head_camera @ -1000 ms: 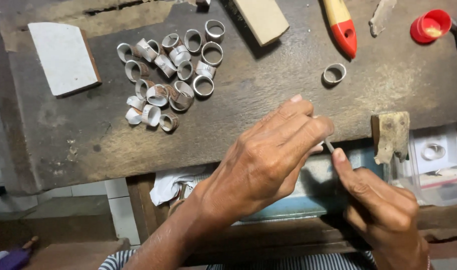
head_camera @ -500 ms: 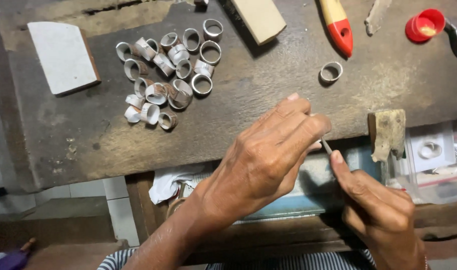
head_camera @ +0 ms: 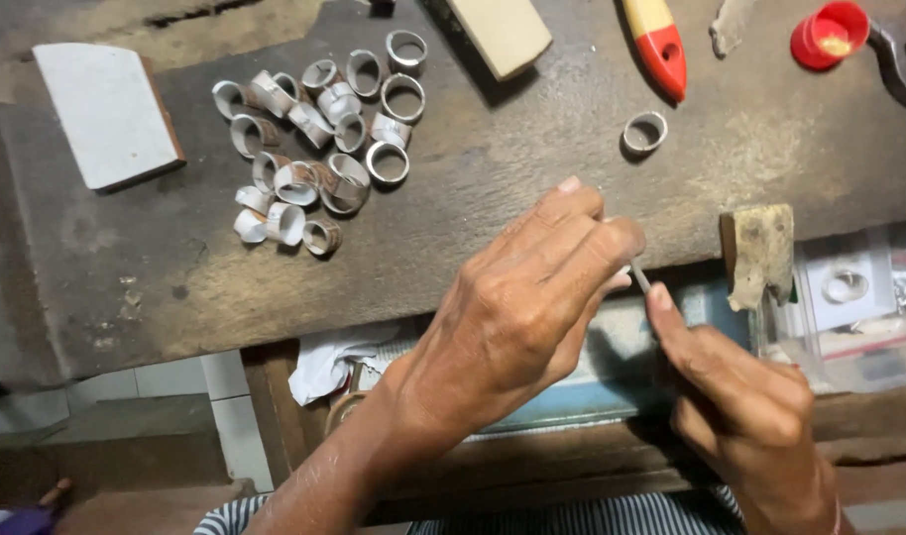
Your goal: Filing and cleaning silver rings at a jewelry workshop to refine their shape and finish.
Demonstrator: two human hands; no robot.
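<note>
Left hand (head_camera: 527, 297) curled, contents hidden – right hand (head_camera: 740, 396) pinching thin metal tool (head_camera: 639, 275); ring pile (head_camera: 319, 139) well apart on workbench (head_camera: 493, 198)

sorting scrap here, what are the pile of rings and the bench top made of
Rings: seemingly metal, silvery bands with dull grey shine, some brownish inside, looking unpolished. Bench top: seemingly wood, dark and worn, with grain, scratches and pale stains. The lone ring looks like the same metal.
</note>
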